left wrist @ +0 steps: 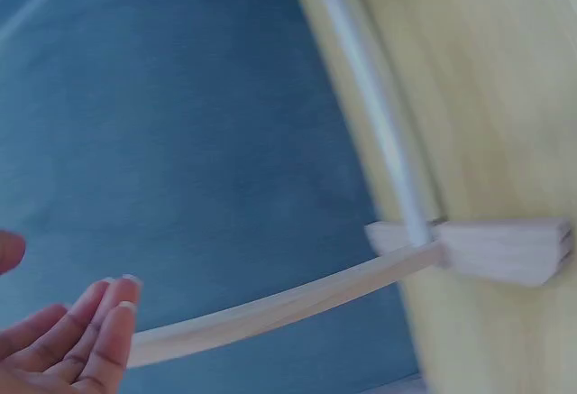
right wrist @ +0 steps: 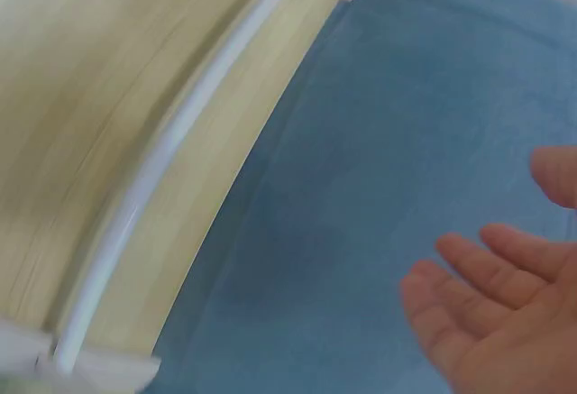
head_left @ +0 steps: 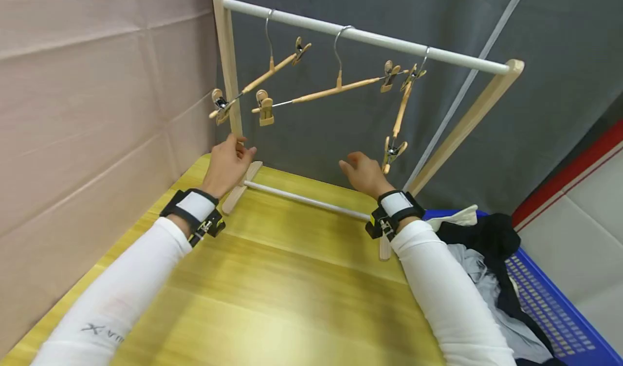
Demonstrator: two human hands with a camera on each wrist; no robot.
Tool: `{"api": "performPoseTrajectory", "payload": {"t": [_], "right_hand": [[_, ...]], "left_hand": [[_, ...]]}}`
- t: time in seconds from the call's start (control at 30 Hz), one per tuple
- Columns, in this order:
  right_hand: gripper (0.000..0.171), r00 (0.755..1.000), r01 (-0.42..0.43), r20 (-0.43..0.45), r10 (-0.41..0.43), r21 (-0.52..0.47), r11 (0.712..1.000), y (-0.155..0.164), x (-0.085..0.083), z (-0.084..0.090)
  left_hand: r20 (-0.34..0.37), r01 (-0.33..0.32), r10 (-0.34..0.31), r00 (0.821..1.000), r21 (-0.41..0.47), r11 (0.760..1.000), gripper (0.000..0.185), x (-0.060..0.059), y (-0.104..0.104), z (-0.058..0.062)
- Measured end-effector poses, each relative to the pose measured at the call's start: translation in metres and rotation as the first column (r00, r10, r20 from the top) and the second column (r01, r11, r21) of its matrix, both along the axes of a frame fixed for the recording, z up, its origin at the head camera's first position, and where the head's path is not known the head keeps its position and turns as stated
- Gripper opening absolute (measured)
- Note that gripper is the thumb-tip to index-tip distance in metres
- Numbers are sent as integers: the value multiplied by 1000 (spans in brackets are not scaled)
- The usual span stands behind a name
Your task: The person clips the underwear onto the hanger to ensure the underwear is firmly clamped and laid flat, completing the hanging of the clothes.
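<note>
My left hand [head_left: 227, 161] is raised in front of the rack's left wooden post [head_left: 227, 58], its fingers loosely bent and holding nothing. In the left wrist view, the left fingers [left wrist: 106, 335] overlap that post, with the thumb apart from them. My right hand [head_left: 365, 174] hovers left of the right-hand hanger, and in the right wrist view its palm and relaxed fingers [right wrist: 460, 290] are bare. Three wooden clip hangers hang from the white top rail [head_left: 370, 36]: a left one [head_left: 265, 77], a middle one [head_left: 336, 89] and a right one [head_left: 401, 112] turned nearly end-on.
The rack stands on a yellow wood-grain table [head_left: 292, 279], with a white lower bar [head_left: 306, 198] between its feet. At the right, a blue basket [head_left: 559, 301] holds black and grey clothes [head_left: 491, 274]. A beige wall covering [head_left: 97, 112] borders the left; a grey curtain [head_left: 302, 139] hangs behind.
</note>
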State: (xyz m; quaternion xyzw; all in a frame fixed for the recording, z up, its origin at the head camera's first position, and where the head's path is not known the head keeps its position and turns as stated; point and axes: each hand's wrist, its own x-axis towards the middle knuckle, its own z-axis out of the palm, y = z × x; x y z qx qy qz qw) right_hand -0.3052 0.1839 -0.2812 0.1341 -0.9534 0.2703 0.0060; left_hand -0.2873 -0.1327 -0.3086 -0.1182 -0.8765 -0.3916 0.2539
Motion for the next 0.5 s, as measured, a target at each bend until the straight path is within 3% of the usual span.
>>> {"api": "performPoseTrajectory", "payload": {"t": [0.1,0.17,0.27,0.37,0.5], "right_hand": [[52,1000,0,-1,-1,-183,983,-8,-1,-2],[50,1000,9,26,0,-345,939,-15,-2,-1],[43,997,41,77,4,-577,815,-34,-2,6],[37,994,41,99,44,-720,693,-58,-1,15],[36,982,15,122,143,-808,588,-89,1,24]], "left_hand": [[-99,0,9,995,92,996,40,21,-4,16],[-129,-2,17,992,115,993,45,36,-5,31],[-143,-4,23,989,128,992,59,57,-2,56],[-184,-22,41,982,102,995,71,70,5,76],[-320,-62,77,944,59,996,68,75,10,87]]}}
